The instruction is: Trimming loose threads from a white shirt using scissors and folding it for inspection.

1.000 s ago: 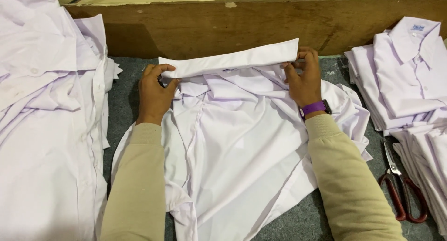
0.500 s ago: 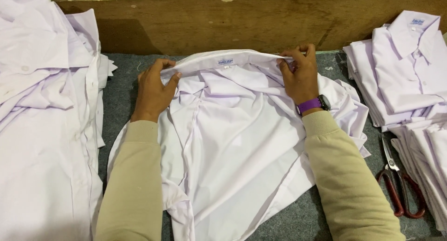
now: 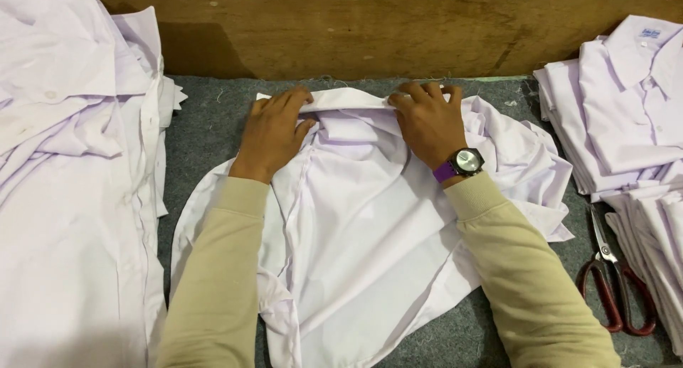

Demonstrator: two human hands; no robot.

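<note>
Taking the white shirt spread on the grey felt table as the landmark, its near part is unfinished: the lower body and hem lie rumpled and loose toward the person, one front edge curls over itself, and bunched cloth, likely a sleeve, spills out to the shirt's right. None of this is smoothed or folded in. Farther up, the person's beige-sleeved forearms cross the shirt's two sides. At the shirt's far end, the collar is turned down and lies in a fairly neat band along the top. The left hand rests palm down on the collar's left end, fingers spread and pressing flat, not closed around anything. The right hand, with a purple-strapped wristwatch, lies on the collar's right end, fingers curled over its edge and pinching the cloth lightly. The collar looks close to done, the body and sleeves not yet begun. To the shirt's right sit red-handled scissors and a stack of folded shirts; to its left, a heap of unfolded shirts; beyond it, a wooden board.
</note>
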